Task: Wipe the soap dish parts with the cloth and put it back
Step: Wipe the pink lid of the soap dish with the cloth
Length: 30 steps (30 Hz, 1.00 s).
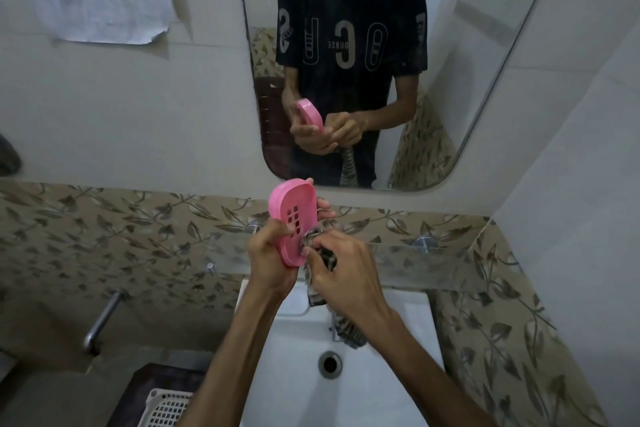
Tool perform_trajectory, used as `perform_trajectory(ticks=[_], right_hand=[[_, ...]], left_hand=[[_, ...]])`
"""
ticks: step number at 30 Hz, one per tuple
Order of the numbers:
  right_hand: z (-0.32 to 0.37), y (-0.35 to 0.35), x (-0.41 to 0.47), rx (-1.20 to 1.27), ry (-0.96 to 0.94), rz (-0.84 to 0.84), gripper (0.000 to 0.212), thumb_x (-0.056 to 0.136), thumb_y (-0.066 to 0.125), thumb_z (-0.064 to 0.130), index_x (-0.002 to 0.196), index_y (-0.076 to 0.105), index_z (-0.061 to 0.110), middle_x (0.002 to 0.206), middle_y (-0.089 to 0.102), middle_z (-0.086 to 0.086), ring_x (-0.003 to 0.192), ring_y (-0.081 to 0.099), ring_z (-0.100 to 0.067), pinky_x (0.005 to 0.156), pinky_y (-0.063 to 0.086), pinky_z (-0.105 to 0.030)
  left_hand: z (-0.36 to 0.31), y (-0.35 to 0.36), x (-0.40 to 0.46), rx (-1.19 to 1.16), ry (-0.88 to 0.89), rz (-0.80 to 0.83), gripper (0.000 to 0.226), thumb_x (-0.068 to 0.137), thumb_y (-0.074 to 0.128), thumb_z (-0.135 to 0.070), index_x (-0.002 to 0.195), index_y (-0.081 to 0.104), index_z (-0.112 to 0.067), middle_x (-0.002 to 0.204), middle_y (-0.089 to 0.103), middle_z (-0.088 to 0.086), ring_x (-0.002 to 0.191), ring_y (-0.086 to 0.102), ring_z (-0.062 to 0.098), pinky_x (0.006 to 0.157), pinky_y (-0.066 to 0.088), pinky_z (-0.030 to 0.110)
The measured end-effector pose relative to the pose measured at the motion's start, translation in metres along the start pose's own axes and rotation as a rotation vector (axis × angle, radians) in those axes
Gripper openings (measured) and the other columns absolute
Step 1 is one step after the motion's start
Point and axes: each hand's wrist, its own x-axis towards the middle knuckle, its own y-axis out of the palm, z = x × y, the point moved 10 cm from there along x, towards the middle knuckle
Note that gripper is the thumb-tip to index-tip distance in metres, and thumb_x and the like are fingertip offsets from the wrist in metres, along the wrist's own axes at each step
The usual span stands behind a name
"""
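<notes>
L hand [268, 258] grips the pink soap dish tray [293, 218] w/ fingers closed round its edges, holding it tilted, slotted face toward the camera, above the white basin [294, 350] and in front of the glass shelf [433, 267]. R hand [346, 274] is closed on a bunched striped cloth [320, 253], pressing it against the tray's lower right rim; the loose end hangs down toward the tap.

Risks, my read: tray held by edges only, so hard rubbing could pop it out into the basin. Dangling cloth could snag the tap or get wet. Other dish parts not in view, can't tell if wiped.
</notes>
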Motion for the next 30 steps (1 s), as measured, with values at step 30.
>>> perform_trajectory(ticks=[30], right_hand=[[0.014, -0.025, 0.007, -0.036, -0.065, -0.082, 0.006, 0.087, 0.082, 0.014, 0.089, 0.079, 0.009, 0.089, 0.078, -0.004, 0.077, 0.071, -0.021, 0.074, 0.062, -0.039]], left_hand=[[0.023, -0.012, -0.007, -0.01, -0.105, -0.108, 0.074, 0.102, 0.045, -0.062, 0.134, 0.067, 0.001, 0.138, 0.06, 0.038, 0.127, 0.062, 0.045, 0.109, 0.051, 0.05]])
